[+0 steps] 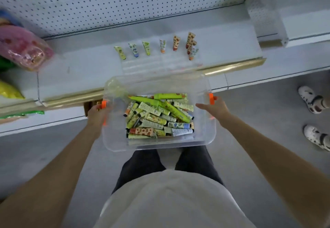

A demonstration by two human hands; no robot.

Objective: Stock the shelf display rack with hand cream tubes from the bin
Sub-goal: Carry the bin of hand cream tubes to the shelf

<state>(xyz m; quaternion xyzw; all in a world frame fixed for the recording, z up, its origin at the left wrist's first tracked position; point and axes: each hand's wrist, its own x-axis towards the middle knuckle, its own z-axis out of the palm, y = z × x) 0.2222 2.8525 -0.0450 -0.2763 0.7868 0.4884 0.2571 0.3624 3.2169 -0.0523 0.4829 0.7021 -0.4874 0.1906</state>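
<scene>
While your left hand (97, 112) curls its fingers round the left rim of the clear bin (160, 146), just beside the left orange latch (104, 103), your right hand (213, 110) lies spread against the right wall, fingers stretched fairly straight towards the middle and thumb up by the right orange latch (211, 98). You hold the bin level in front of your waist, its far edge near the shelf (80, 70). Between your two hands, loose in the bottom of the bin, the hand cream tubes (157, 118) lie heaped crosswise; neither hand touches them. Beyond the bin, on the shelf, sits the clear display rack (160, 65), with a few standing tubes (162, 46) along its back row.
</scene>
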